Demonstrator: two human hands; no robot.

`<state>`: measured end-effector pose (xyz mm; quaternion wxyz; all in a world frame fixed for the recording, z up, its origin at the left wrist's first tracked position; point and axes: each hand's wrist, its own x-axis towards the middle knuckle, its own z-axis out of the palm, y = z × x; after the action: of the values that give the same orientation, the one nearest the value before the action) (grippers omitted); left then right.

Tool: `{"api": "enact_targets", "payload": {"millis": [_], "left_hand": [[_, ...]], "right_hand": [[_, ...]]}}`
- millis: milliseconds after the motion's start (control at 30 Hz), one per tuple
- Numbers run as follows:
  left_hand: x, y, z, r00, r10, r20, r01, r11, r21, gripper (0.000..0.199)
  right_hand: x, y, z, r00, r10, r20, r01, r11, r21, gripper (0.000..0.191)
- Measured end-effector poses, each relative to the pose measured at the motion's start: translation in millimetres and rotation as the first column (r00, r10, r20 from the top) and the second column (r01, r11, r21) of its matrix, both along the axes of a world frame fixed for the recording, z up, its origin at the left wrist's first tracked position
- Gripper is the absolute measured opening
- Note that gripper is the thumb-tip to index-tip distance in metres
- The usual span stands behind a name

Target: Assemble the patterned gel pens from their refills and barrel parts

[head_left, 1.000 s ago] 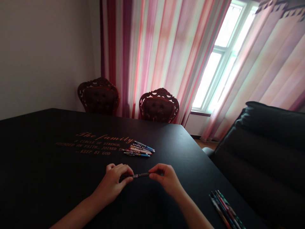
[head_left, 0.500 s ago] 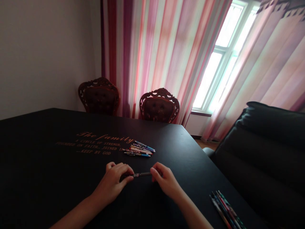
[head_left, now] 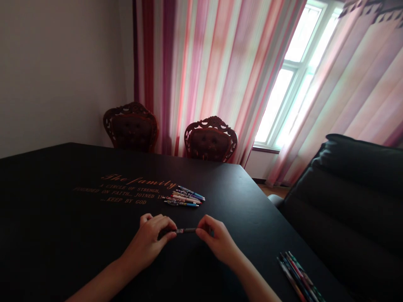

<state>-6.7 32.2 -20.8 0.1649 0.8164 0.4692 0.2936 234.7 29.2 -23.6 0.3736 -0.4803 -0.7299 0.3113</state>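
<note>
A slim dark pen (head_left: 186,230) lies level between my two hands, just above or on the black table (head_left: 78,243); I cannot tell whether it touches the surface. My left hand (head_left: 154,233) pinches its left end between thumb and fingers. At the other end, the thumb and fingertips of my right hand (head_left: 215,235) close on the pen. Both ends are hidden by the fingers. Beyond my hands lies a loose pile of several patterned pens (head_left: 185,197), some with blue, white and pink barrels.
At the table's right edge rests a second group of pens (head_left: 297,274), side by side. Gold lettering (head_left: 138,180) marks the tabletop. Two carved chairs (head_left: 134,126) stand behind the far edge, and a black leather armchair (head_left: 352,201) is on the right.
My right hand's fingertips have shifted slightly left along the pen, so less of its barrel shows. My left hand and both pen groups have stayed in place.
</note>
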Motion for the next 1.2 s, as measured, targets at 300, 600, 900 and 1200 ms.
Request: {"api": "enact_targets", "payload": {"millis": [300, 600, 900, 1200], "left_hand": [[0.3, 1.1, -2.2, 0.999, -0.036, 0.041, 0.036, 0.999, 0.016, 0.006], [0.7, -0.8, 0.0, 1.000, -0.026, 0.013, 0.025, 0.999, 0.041, 0.004], [-0.7, -3.2, 3.1, 0.998, -0.056, -0.030, 0.060, 0.988, 0.141, 0.006], [-6.2, 10.8, -2.8, 0.930, 0.168, 0.328, -0.171, 0.985, -0.020, 0.033]], "right_hand": [[-3.2, 0.0, -4.1, 1.000, -0.016, 0.009, 0.017, 0.996, -0.086, 0.046], [-2.9, 1.4, -2.7, 1.000, -0.011, 0.006, 0.011, 1.000, -0.003, 0.033], [-12.1, -2.1, -5.5, 0.993, -0.038, -0.108, 0.032, 0.997, -0.064, 0.033], [-2.2, 2.9, -1.5, 0.966, -0.133, -0.222, 0.139, 0.990, 0.009, 0.015]]}}
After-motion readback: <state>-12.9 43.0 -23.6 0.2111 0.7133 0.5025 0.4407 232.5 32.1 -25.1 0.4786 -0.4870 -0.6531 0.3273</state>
